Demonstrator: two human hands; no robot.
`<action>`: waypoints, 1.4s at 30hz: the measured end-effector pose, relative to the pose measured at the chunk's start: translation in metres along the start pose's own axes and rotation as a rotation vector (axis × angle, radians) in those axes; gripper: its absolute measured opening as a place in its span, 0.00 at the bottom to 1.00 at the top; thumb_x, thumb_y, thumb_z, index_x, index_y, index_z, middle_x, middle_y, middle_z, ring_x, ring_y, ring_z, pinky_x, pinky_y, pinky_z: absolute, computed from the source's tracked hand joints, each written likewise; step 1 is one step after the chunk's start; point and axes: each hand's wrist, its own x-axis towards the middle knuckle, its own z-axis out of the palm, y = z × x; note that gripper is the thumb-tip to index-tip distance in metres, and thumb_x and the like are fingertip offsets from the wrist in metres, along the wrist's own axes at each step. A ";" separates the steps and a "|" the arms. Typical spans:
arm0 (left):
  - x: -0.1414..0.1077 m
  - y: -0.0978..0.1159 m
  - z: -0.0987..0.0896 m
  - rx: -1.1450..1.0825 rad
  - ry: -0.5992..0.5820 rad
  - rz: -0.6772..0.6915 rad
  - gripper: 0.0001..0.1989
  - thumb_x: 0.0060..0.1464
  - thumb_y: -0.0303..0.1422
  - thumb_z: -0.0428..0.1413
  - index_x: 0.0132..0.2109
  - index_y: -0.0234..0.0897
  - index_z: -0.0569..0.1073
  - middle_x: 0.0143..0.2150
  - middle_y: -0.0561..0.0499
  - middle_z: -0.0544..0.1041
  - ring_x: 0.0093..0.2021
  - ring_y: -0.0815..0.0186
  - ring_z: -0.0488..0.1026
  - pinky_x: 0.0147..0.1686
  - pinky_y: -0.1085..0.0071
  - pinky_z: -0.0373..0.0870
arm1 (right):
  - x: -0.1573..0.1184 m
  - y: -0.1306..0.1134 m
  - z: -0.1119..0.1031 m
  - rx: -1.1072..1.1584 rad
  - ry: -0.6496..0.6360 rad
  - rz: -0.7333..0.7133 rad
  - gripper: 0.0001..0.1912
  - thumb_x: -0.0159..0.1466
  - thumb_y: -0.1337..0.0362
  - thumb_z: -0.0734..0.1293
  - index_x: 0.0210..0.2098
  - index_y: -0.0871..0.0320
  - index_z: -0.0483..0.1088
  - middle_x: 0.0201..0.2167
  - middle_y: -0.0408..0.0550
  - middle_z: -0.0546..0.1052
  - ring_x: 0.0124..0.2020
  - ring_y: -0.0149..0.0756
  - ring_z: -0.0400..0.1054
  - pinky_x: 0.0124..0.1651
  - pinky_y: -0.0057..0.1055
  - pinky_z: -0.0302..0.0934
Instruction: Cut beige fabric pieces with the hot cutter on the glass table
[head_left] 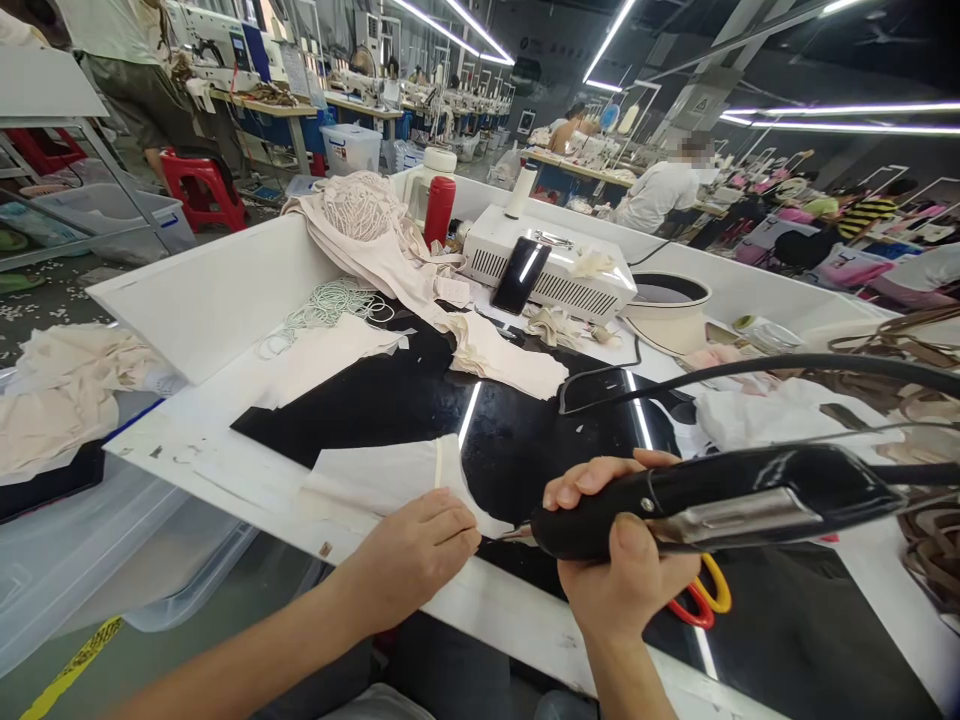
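Observation:
A pale fabric piece [375,475] with a cream band across it lies at the front of the black work surface. My left hand [427,555] is closed on its near edge, fingers pinched together. In my right hand [630,570] is a black corded handheld tool [720,500] with a metal lever along its side. Its thin metal tip points left, close to the fabric's edge and my left fingers; whether it touches the cloth I cannot tell. Scissors with red and yellow handles [705,595] lie partly hidden behind my right hand.
Beyond are stacked fabric pieces [510,355], beige lace garments [360,220], green cord [337,305], a white vented box [551,265] with a phone [521,275], and a red bottle [439,210]. The tool's cable [810,370] arches over the right side. White walls [202,290] edge the table.

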 end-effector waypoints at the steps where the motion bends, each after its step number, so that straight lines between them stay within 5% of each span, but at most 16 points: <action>1: 0.000 0.000 0.000 -0.004 0.000 0.000 0.09 0.69 0.19 0.49 0.46 0.29 0.74 0.41 0.46 0.78 0.44 0.63 0.77 0.58 0.58 0.77 | 0.000 0.000 0.000 -0.006 -0.001 0.000 0.18 0.60 0.60 0.75 0.48 0.53 0.70 0.29 0.39 0.75 0.25 0.32 0.68 0.27 0.31 0.67; 34: 0.003 -0.002 -0.015 -0.083 -0.034 -0.055 0.12 0.72 0.22 0.46 0.47 0.33 0.75 0.44 0.47 0.80 0.46 0.64 0.79 0.58 0.61 0.78 | -0.002 0.005 -0.005 -0.017 -0.037 -0.011 0.18 0.64 0.60 0.73 0.51 0.50 0.69 0.31 0.40 0.74 0.27 0.32 0.70 0.29 0.33 0.70; 42: 0.000 -0.044 -0.040 0.029 -0.061 -0.107 0.14 0.74 0.28 0.46 0.51 0.34 0.77 0.49 0.46 0.81 0.51 0.63 0.78 0.55 0.65 0.79 | 0.019 0.016 -0.017 -0.027 -0.015 -0.050 0.18 0.63 0.62 0.74 0.51 0.51 0.69 0.32 0.40 0.76 0.27 0.31 0.71 0.30 0.32 0.69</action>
